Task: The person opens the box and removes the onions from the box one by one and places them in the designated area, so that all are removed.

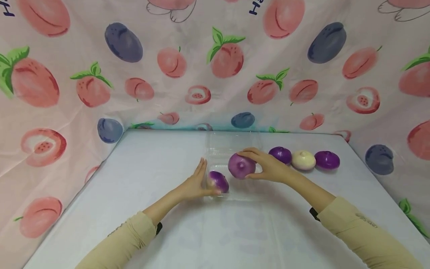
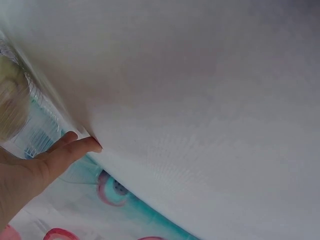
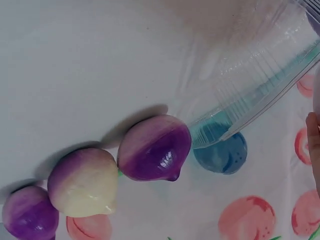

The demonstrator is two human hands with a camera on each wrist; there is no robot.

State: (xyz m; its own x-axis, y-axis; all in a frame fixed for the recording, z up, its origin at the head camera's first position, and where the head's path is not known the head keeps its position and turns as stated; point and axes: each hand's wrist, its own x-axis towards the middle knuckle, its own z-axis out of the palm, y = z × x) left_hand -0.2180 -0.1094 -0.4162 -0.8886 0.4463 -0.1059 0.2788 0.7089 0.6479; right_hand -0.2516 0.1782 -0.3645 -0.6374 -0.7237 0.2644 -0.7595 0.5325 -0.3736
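My right hand [image 1: 268, 166] grips a purple onion [image 1: 241, 166] between thumb and fingers, above the right part of a clear plastic container [image 1: 242, 195]. Inside that container, at its left, lies a purple-and-cream onion [image 1: 219, 181]. My left hand [image 1: 195, 186] rests against the container's left side, fingers straight and thumb along the front edge. Close up in the left wrist view, the left hand's fingertips [image 2: 92, 145] touch the rim. The right wrist view catches only a sliver of the right hand [image 3: 314, 145] at its edge; the held onion is mostly out of that view.
The clear lid [image 1: 231, 140] stands raised at the container's back. To the right sit a purple onion [image 1: 280, 155], a cream onion [image 1: 303, 160] and another purple onion [image 1: 327, 160] in a row on the white table [image 1: 161, 157]. A fruit-print cloth [image 1: 201, 33] hangs behind.
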